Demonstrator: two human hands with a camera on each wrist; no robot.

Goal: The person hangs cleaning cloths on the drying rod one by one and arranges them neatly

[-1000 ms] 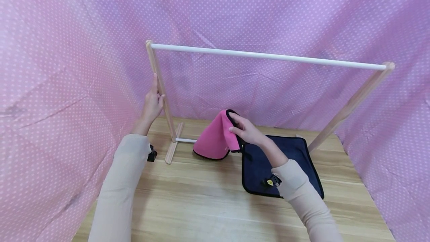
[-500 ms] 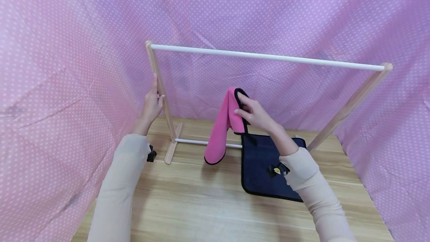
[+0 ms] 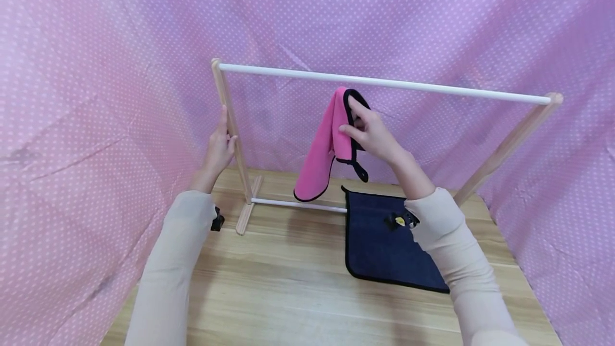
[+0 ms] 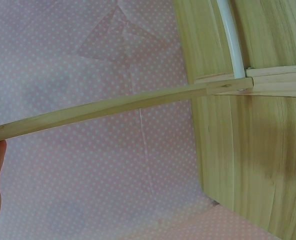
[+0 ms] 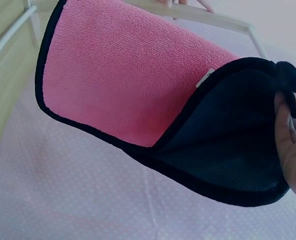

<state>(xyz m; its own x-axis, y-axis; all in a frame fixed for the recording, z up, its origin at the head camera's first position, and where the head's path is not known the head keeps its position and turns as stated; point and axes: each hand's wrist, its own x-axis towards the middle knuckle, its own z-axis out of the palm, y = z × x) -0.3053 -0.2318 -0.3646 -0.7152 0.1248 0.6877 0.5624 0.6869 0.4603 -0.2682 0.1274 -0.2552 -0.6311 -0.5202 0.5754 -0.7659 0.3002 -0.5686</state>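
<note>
My right hand (image 3: pixel 375 131) pinches a pink towel (image 3: pixel 321 159) by its black-trimmed edge, just below the rack's white top rail (image 3: pixel 384 82). The towel hangs in folds, and a black loop dangles from its edge. In the right wrist view its dark blue reverse (image 5: pixel 228 145) and a small white tag (image 5: pixel 204 78) show beside the pink fleece. At the left, my left hand (image 3: pixel 221 149) holds the rack's wooden post (image 3: pixel 234 132) between thumb and fingers, index finger pointing up along it. The left wrist view catches only a bit of this hand under the post (image 4: pixel 113 105).
A dark blue towel (image 3: pixel 384 252) with black trim lies flat on the wooden table (image 3: pixel 288 292), partly under my right forearm. The rack's right post (image 3: pixel 511 146) rises behind it, and a white lower rail (image 3: pixel 298 205) runs near the tabletop. Pink dotted fabric (image 3: pixel 408 20) surrounds the table.
My right hand has lifted the pink towel from near the tabletop to just below the top rail, moving slightly right. The left hand keeps its place on the post.
</note>
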